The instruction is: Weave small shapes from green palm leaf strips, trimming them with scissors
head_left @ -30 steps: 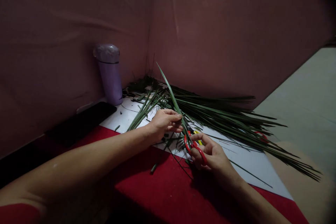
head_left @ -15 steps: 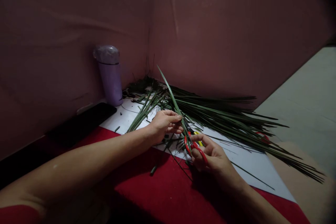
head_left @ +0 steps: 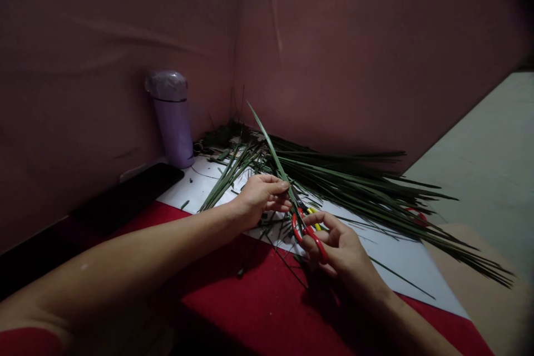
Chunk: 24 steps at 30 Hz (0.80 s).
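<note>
Grip of the left hand (head_left: 259, 196) is closed on a leaf (head_left: 271, 147), held tip-up over the counter (head_left: 254, 300). Scissors (head_left: 321, 249) are held in the right hand (head_left: 345, 247) beside it; blade contact cannot be confirmed. Cutting appears in hand; a steady leaf is called for next.

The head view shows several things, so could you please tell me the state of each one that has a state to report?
Left hand: closed on a long leaf
Right hand: gripping red scissors
Long leaf: slanting upward, tip free
Red scissors: held; blade opening unclear
Purple tumbler: standing, top covered in clear plastic
Leaf pile: lying spread out
White sheet: lying flat, scattered with clippings
</note>
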Available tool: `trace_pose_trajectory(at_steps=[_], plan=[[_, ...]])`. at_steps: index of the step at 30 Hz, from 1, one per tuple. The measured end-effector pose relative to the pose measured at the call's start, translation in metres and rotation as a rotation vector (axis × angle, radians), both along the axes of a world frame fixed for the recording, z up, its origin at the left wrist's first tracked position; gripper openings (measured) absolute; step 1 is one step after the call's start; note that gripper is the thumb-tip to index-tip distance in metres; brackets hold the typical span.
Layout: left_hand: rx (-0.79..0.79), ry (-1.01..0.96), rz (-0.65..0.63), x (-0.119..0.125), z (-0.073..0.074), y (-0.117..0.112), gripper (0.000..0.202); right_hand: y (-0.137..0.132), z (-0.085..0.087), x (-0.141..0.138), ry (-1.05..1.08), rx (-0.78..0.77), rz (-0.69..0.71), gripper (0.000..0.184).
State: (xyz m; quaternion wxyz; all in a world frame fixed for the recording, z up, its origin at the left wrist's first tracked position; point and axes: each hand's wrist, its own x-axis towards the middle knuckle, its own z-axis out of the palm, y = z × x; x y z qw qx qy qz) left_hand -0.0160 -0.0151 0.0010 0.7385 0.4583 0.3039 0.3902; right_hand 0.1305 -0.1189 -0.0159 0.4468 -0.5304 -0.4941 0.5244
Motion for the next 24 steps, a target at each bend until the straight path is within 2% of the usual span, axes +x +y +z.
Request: trace_pose_trajectory(at_steps=[5,19,24], plan=[[-0.014,0.007,-0.012,0.0005,0.0029,0.0002,0.012,0.0001,-0.0013,-0.0012,-0.017,-0.018,-0.064,0.04],[0.033,0.005,-0.009,0.0007,0.0002,-0.0018,0.014,-0.0025,0.0043,-0.0057,0.041,-0.023,-0.021,0.037],[-0.004,0.018,-0.009,0.0016,0.0004,-0.0029,0.014,-0.004,0.0046,-0.0052,0.065,-0.02,-0.004,0.033]])
